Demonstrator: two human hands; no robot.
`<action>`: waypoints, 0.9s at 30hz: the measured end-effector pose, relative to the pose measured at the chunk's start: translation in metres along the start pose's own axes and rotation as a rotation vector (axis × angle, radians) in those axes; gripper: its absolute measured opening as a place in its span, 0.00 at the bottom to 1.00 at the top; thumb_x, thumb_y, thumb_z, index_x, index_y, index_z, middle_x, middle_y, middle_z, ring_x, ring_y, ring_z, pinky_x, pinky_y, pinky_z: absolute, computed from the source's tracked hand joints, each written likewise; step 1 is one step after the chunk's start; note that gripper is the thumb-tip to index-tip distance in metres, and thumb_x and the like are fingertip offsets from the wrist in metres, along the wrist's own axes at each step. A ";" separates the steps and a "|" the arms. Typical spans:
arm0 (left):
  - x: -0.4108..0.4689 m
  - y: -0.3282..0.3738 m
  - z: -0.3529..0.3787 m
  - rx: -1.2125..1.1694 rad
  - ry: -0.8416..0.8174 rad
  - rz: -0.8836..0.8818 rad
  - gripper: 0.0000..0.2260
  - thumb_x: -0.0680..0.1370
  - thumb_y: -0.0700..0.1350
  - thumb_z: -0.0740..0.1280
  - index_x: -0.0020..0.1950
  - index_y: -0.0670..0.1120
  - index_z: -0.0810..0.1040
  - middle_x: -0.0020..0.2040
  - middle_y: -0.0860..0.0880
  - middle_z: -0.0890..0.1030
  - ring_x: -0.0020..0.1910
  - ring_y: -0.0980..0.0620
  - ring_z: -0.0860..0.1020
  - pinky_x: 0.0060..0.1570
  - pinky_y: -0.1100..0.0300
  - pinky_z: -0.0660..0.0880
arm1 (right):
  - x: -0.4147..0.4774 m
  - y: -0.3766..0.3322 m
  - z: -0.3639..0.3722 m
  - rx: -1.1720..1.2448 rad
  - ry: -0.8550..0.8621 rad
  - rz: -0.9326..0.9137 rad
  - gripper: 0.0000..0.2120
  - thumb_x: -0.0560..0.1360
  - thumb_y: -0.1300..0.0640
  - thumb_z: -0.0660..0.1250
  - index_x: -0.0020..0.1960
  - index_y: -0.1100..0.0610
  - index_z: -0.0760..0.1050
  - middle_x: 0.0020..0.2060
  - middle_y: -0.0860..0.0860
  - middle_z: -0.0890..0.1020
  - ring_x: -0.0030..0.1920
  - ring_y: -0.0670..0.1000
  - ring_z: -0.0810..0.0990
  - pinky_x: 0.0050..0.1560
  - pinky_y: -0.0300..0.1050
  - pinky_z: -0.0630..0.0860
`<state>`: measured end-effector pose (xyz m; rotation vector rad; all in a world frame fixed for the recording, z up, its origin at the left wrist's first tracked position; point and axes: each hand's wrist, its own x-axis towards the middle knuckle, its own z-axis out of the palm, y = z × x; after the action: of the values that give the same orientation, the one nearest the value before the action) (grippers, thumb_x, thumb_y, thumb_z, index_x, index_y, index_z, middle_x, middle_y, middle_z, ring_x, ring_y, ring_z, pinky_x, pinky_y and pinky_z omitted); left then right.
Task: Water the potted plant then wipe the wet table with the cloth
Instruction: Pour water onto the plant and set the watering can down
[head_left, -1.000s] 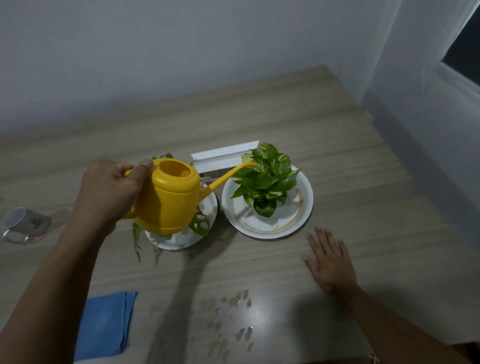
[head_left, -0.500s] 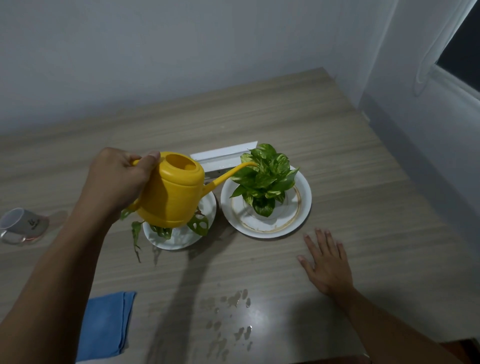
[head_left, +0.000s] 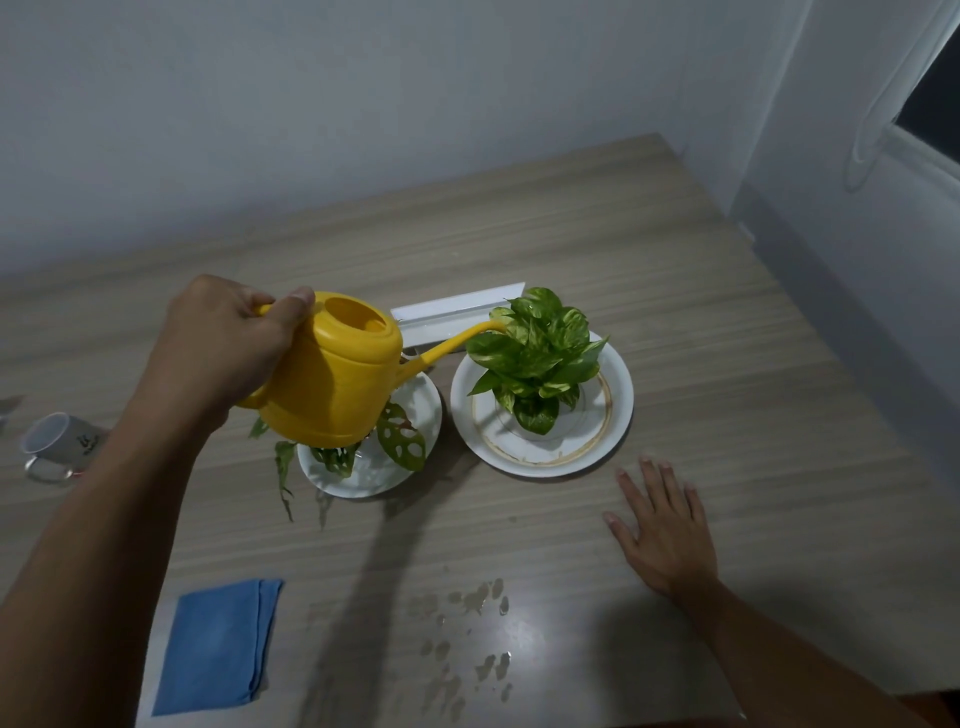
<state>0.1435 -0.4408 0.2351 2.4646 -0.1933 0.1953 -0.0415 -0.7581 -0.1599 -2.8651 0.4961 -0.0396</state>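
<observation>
My left hand (head_left: 218, 343) grips the handle of a yellow watering can (head_left: 332, 374), held tilted above the table. Its spout tip touches the leaves of a green variegated potted plant (head_left: 537, 358) that stands on a white plate (head_left: 618, 405). Under the can a second plant with holed leaves (head_left: 400, 436) sits on another white plate (head_left: 426, 415), partly hidden. My right hand (head_left: 665, 530) lies flat and open on the wooden table (head_left: 727, 291), right of the plates. A folded blue cloth (head_left: 213, 647) lies at the front left. Water drops (head_left: 467, 639) spot the table near the front edge.
A white mug (head_left: 52, 436) lies on its side at the far left. A white strip (head_left: 457, 309) rests behind the plates. The wall runs along the table's back and a window with a curtain is at the right.
The watering can has risen slightly and stays over the left plate with its spout at the variegated plant. My right hand has stayed flat on the table.
</observation>
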 end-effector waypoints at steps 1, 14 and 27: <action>-0.001 0.001 -0.001 -0.001 -0.007 0.001 0.18 0.78 0.54 0.67 0.36 0.42 0.79 0.27 0.42 0.73 0.28 0.43 0.72 0.35 0.53 0.69 | 0.000 0.000 0.000 0.002 0.004 -0.001 0.33 0.76 0.33 0.50 0.77 0.46 0.59 0.79 0.52 0.57 0.78 0.55 0.53 0.75 0.59 0.52; -0.003 0.019 0.007 -0.002 -0.025 -0.016 0.19 0.78 0.54 0.67 0.39 0.39 0.81 0.28 0.45 0.74 0.28 0.46 0.72 0.32 0.56 0.68 | 0.000 -0.001 -0.002 0.002 0.000 -0.002 0.32 0.77 0.33 0.49 0.77 0.45 0.58 0.79 0.52 0.57 0.78 0.55 0.53 0.75 0.60 0.53; 0.011 0.030 0.004 0.057 0.006 -0.007 0.22 0.78 0.55 0.67 0.52 0.35 0.83 0.29 0.45 0.75 0.29 0.45 0.73 0.34 0.53 0.70 | 0.000 0.000 -0.002 0.007 -0.010 -0.003 0.32 0.77 0.33 0.49 0.77 0.45 0.58 0.79 0.52 0.57 0.78 0.55 0.53 0.75 0.58 0.49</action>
<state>0.1490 -0.4677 0.2526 2.5209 -0.1783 0.2073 -0.0418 -0.7582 -0.1583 -2.8580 0.4889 -0.0270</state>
